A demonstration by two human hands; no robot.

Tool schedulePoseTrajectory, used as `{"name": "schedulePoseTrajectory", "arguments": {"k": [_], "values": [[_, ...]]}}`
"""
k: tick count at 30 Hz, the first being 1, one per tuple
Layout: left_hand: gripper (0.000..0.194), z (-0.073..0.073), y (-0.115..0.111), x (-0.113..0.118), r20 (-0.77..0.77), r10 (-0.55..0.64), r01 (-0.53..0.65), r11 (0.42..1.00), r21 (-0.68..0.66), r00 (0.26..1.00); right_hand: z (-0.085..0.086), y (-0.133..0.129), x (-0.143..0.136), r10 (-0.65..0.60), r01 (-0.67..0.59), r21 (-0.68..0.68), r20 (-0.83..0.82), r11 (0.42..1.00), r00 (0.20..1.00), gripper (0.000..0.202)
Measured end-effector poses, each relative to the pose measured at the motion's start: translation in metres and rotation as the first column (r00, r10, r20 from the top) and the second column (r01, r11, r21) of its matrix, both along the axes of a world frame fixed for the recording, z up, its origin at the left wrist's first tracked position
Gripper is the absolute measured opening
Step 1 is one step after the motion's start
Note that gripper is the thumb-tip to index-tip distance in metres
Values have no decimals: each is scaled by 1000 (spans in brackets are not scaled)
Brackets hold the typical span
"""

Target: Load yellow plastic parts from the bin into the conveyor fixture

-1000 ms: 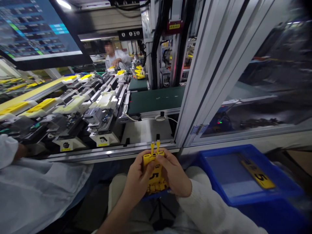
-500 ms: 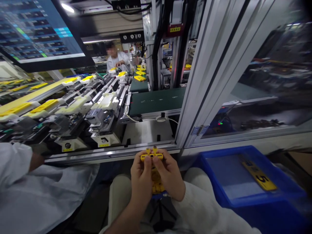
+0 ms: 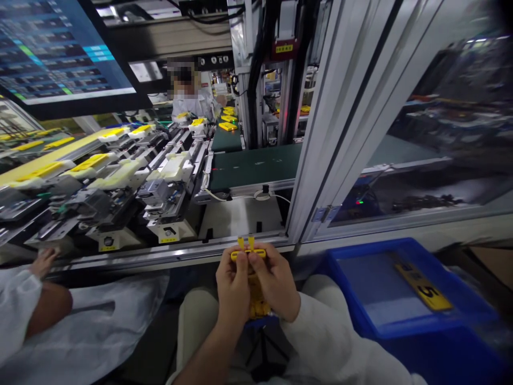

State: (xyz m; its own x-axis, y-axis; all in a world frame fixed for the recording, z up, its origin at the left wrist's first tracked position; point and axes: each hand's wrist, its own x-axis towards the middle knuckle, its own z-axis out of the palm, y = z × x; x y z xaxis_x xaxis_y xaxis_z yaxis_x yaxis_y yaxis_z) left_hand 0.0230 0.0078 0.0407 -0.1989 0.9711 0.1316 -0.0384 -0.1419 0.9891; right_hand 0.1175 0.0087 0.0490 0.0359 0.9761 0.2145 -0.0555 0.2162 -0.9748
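Note:
A yellow power bank (image 3: 249, 251), two short yellow cable ends (image 3: 251, 243) standing up from its far side, is held low in front of me. My left hand (image 3: 232, 286) grips its left end, the thumb pressed on the near edge. At the other end my right hand (image 3: 280, 286) has its fingers wrapped round it, its thumb beside the left one. Both hands cover most of the body. Below and between the wrists, more yellow parts (image 3: 258, 307) show above a blue edge, partly hidden by my hands.
To the right stands a blue bin (image 3: 360, 289) with a yellow plate marked 5 (image 3: 425, 289). Ahead are a metal frame post (image 3: 320, 139), a green conveyor belt (image 3: 256, 166) and fixtures (image 3: 172, 166), some with yellow cases. A co-worker's arm (image 3: 48, 305) is at left; another person (image 3: 194, 104) sits beyond.
The power bank has tipped slightly, so its ports show less and the cable ends stand up more. The left co-worker's hand has come into view by the fixtures.

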Motion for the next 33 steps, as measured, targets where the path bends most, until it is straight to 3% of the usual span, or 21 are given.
{"name": "schedulePoseTrajectory", "arguments": {"k": [3, 6, 8, 10, 11, 13, 16, 19, 20, 22, 24, 30, 33], "values": [[30, -1, 3, -10, -95, 34, -30, 998, 47, 995, -7, 6, 5, 11, -11, -7, -73, 1000, 997, 39], [24, -6, 12, -27, -334, 118, -28, 965, 260, 935, -14, 13, 11, 11, -56, -212, -207, 976, 978, 46], [22, -12, 21, -40, -527, 118, 141, 894, 426, 842, -18, 19, 13, 147, -290, -347, -383, 892, 912, 43], [20, -19, 29, -53, -687, 96, 350, 805, 479, 720, -23, 28, 13, 270, -504, -360, -534, 785, 801, 40], [20, -23, 31, -58, -742, 95, 417, 776, 472, 664, -27, 35, 12, 294, -547, -356, -563, 758, 773, 42], [24, -28, 30, -66, -786, 137, 440, 765, 471, 603, -36, 54, 6, 265, -509, -360, -548, 782, 794, 47], [21, -33, 19, -72, -766, 224, 347, 791, 504, 603, -49, 97, -14, 170, -338, -406, -396, 849, 903, 43], [12, -34, 13, -70, -795, 187, 361, 815, 453, 577, -55, 142, -43, 170, -171, -395, -37, 903, 985, 38], [10, -34, 14, -69, -820, 148, 393, 821, 413, 552, -56, 154, -52, 208, -146, -343, 150, 928, 967, 35], [10, -34, 21, -69, -860, 74, 436, 838, 328, 505, -58, 170, -65, 238, -146, -221, 485, 964, 842, 25], [14, -35, 35, -72, -871, 27, 420, 868, 263, 490, -63, 173, -67, 194, -131, -144, 673, 981, 714, 17], [20, -41, 104, -69, -865, -101, 297, 953, 58, 492, -84, 161, -19, 80, 17, -108, 824, 994, 561, 18], [24, -47, 141, -46, -895, -214, 270, 956, -110, 392, -86, 160, 7, 22, 89, -79, 856, 993, 516, 22]]}}
